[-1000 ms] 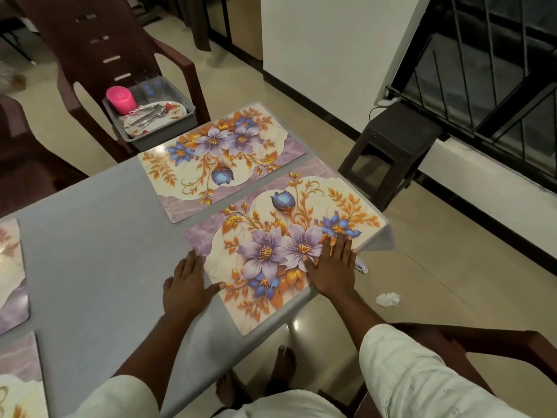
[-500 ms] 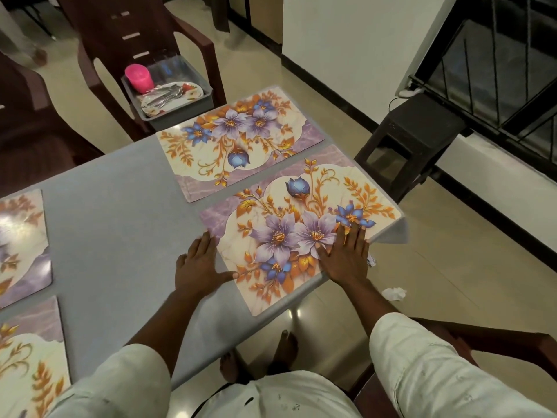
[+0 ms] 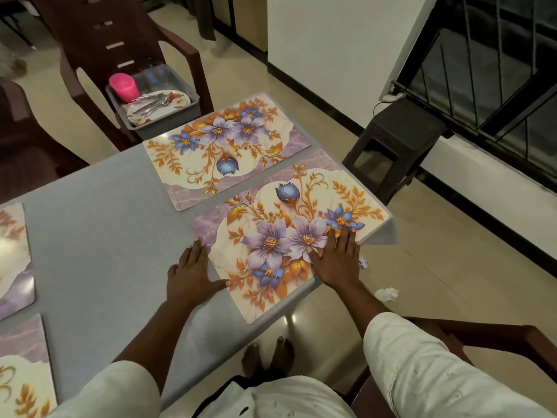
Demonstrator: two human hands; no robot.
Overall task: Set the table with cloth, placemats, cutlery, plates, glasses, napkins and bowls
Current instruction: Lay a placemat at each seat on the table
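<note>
The near rectangular placemat (image 3: 289, 233), printed with purple and blue flowers and orange leaves on a cream and lilac ground, lies on the grey cloth-covered table (image 3: 99, 236) at its right end, parallel to a second floral placemat (image 3: 226, 149) just beyond it. Its near corner and right edge sit at, perhaps slightly past, the table's edge.

Hands. We see the left hand (image 3: 190, 273) lying flat with fingers straight, along the mat's left short edge, thumb spread onto the print. The right hand (image 3: 337, 260) is pressed flat on the mat near the blue flower, fingers straight and slightly fanned. Neither pinches anything.

Handling. We judge the mat thin, light and fairly stiff: it lies dead flat with crisp, rounded corners. Its glossy face suggests that it slides readily on the cloth, so flat palm pressure suits small adjustments; to lift it, we would take a free edge or the overhanging corner.

Not resolved. Two further placemats (image 3: 15, 257) at the left are cut off by the frame. In the grey tray (image 3: 168, 116) on the dark brown plastic chair (image 3: 99, 40) we make out a pink cup (image 3: 124, 86), a patterned plate (image 3: 177, 101) and some cutlery (image 3: 150, 104), but the pieces cannot be counted. Glasses, napkins and bowls are not identifiable. The table's underside and legs are hidden.
</note>
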